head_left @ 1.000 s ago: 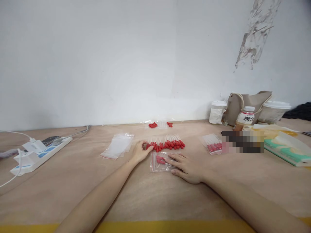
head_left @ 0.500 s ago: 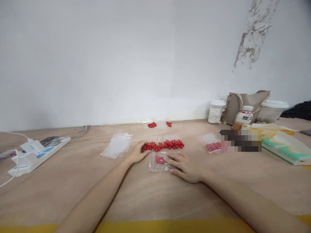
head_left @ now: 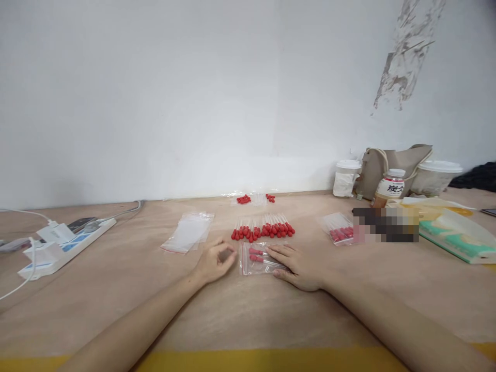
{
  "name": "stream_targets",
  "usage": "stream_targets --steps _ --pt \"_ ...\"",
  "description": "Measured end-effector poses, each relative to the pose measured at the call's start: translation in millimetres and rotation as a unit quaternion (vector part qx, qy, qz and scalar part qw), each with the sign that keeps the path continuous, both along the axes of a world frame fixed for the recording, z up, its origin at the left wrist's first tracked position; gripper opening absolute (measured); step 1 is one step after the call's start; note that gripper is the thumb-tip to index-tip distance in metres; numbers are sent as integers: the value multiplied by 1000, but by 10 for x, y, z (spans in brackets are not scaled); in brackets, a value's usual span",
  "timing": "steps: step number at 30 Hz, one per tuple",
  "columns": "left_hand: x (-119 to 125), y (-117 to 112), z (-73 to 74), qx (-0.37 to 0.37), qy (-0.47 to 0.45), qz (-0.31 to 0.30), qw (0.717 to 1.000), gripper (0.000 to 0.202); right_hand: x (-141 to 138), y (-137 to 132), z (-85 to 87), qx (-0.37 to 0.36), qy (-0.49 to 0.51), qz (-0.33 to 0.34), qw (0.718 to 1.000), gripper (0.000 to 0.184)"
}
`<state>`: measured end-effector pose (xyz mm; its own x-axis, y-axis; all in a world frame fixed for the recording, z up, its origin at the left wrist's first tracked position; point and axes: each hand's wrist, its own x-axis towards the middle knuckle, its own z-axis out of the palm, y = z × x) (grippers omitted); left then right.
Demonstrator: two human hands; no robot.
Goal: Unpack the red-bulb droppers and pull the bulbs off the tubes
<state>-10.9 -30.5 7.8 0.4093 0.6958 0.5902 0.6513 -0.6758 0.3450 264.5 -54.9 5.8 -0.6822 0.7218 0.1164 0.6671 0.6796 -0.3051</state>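
Observation:
My left hand (head_left: 215,262) is on the table with loosely curved fingers, a gap between thumb and forefinger and nothing seen in them. Its fingertips are just left of a clear zip bag (head_left: 253,267). Inside that bag lie droppers with red rubber bulbs (head_left: 256,258) at the left end. My right hand (head_left: 296,266) rests flat over the bag's right part, fingers stretched, covering the dropper stems. Behind the bag is a row of red-bulbed droppers (head_left: 273,230), bulbs towards me, clear stems pointing to the wall.
Flat zip bags (head_left: 188,232) lie to the left, beside a power strip (head_left: 77,245) with cables. A filled dropper bag (head_left: 339,230) lies right. More bagged droppers (head_left: 244,199) are by the wall. A lidded cup (head_left: 346,179), bottle (head_left: 391,186) and tissue pack (head_left: 457,237) stand or lie further right.
My left hand has drawn back from the left end of the dropper row towards me and slightly left. My right hand has stayed on the bag, with little movement.

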Motion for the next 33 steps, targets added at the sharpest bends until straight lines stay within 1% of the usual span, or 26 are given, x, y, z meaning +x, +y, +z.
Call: stream_targets --steps 2,4,9,13,15,19,22,24,27,29,31,33 --pt "5 -135 -13 -21 42 -42 998 18 -12 9 -8 -5 9 5 1000 62" --pt "41 -205 -10 -23 58 -69 996 23 -32 15 -15 -8 21 19 1000 60" --pt "160 -194 53 -46 47 -80 995 29 -80 16 -33 -3 38 38 999 57" --pt "198 -170 97 -82 72 -108 988 31 -93 19 -32 0 38 44 998 55" --pt "203 -163 93 -89 84 -103 987 31 -99 21 -23 1 32 47 998 55" --pt "210 -148 42 -74 103 -57 990 26 -106 17 -5 1 16 51 999 55" --pt "220 -154 20 -52 118 -41 991 18 -104 13 -3 5 15 56 998 55" --pt "225 -169 31 -41 127 -34 990 13 -100 13 -9 8 20 54 998 56" --pt "210 -195 69 -34 133 -30 990 10 -95 17 -23 11 30 51 998 55" --pt "173 -205 88 -40 137 -39 989 11 -90 18 -30 12 32 52 998 56" --pt "117 -210 88 -62 132 -54 988 13 -85 14 -33 16 30 51 998 56" --pt "53 -212 71 -98 104 -63 988 16 -78 10 -30 22 29 44 998 57"
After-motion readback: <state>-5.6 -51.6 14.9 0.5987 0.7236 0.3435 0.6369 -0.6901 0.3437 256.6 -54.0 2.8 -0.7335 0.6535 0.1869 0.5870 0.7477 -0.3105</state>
